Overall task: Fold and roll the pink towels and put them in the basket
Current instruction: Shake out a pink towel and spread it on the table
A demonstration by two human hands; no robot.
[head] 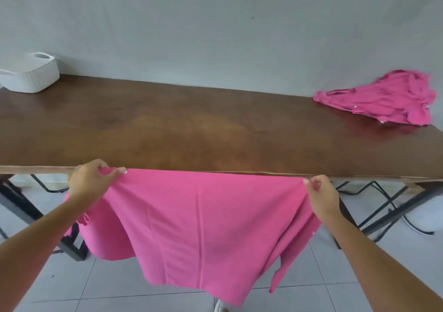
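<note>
Our left hand (90,182) pinches one top corner of a pink towel (203,228), thumb laid over the cloth and fingers curled behind it. Our right hand (320,195) pinches the other top corner between thumb and forefinger. Both grips are closed tight on the fabric. The top hem is stretched between them, just in front of the near edge of the table (191,132) and level with it. The rest of the towel hangs in the air below that edge, creased, with its lower edge uneven and a loose flap trailing down on the right side. It does not rest on the table. The wooden top is long and dark brown. At its far left corner sits a white ribbed basket (31,77) with a handle slot in its end wall. Near the far right corner lies a crumpled heap of pink towels (383,100), well apart from the one we hold. Behind the table is a grey wall (215,24); under it are black metal legs (388,206) on a pale tiled floor (107,280).
</note>
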